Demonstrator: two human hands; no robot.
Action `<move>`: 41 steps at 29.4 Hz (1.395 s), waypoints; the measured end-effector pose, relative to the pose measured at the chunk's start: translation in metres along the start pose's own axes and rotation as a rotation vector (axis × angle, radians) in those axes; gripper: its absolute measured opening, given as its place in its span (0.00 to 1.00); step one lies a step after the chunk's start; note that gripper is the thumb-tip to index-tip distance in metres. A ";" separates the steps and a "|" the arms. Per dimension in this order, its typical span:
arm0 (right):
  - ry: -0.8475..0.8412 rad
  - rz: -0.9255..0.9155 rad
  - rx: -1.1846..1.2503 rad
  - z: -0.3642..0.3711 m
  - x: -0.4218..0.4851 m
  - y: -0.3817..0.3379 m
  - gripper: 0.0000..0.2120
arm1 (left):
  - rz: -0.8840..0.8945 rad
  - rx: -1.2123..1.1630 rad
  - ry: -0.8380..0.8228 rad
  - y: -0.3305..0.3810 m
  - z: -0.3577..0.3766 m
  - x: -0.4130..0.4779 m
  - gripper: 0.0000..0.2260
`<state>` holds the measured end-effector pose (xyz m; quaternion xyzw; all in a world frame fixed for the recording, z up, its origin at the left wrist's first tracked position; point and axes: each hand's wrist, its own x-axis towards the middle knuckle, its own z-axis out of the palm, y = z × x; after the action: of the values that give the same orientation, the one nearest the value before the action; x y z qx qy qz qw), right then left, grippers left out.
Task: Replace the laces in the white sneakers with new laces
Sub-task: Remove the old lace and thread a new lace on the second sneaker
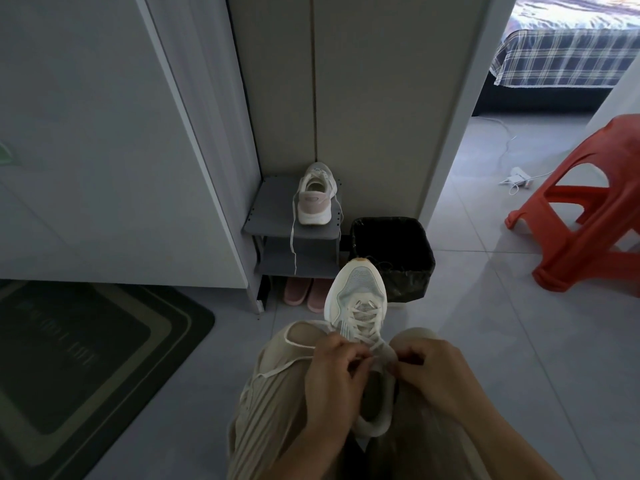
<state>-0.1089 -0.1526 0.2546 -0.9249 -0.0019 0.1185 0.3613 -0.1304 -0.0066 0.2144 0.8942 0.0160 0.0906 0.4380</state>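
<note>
Sneaker (356,296) sits wedged in the person's lap between the two knees, toe pointing away, heel down toward the body. It's white with a pale mesh toe box, and the lace (362,313) is already criss-crossed through the lower eyelets. One loose end trails off to the left over the beige pleated trousers (273,417).

Both hands are up at the top eyelets. Left hand (332,368) has its fingers curled in, thumb and forefinger pinched together on the lace right by the tongue. Right hand (431,370) is curled in the same way on the other side, fingertips closed on the sneaker's top edge. I honestly can't tell whether it's got the lace itself or just the eyelet edge, since it's too dim in there.

Second sneaker (315,195) is parked on the top of a small grey shoe rack (256,220) against the wall, heel facing the camera, pinkish heel patch showing. A hanging lace (293,244) dangles from it down over the front of the rack.

Other stuff around:
- pink slippers (304,294) on the floor under the rack
- black bin (394,271) with a liner, just beside the rack and right behind the held sneaker's toe
- red plastic stool (581,209) off to the right on the tiles
- dark doormat (86,358) on the left
- a bed with a plaid cover (568,53) through the doorway, and a white plug with a cable (517,175) on the floor there
</note>
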 end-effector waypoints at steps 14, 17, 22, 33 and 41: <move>0.050 0.021 0.141 0.010 0.005 0.011 0.03 | 0.070 0.009 0.117 -0.005 0.019 0.004 0.08; 0.085 -0.043 0.083 0.013 0.000 0.011 0.02 | 0.099 0.053 0.122 -0.006 0.023 0.007 0.08; -0.101 -0.046 0.112 -0.005 0.011 0.013 0.05 | 0.218 0.040 0.048 -0.013 0.017 0.013 0.09; 0.143 0.069 0.191 -0.048 0.021 0.037 0.03 | 0.206 -0.067 0.171 -0.025 -0.017 0.022 0.13; 0.422 0.505 -0.283 -0.084 0.014 0.141 0.10 | 0.146 0.229 -0.051 -0.055 -0.038 0.019 0.15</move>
<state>-0.0886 -0.3119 0.2166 -0.9411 0.2852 0.0089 0.1813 -0.1158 0.0590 0.1971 0.9391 -0.0499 0.0971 0.3258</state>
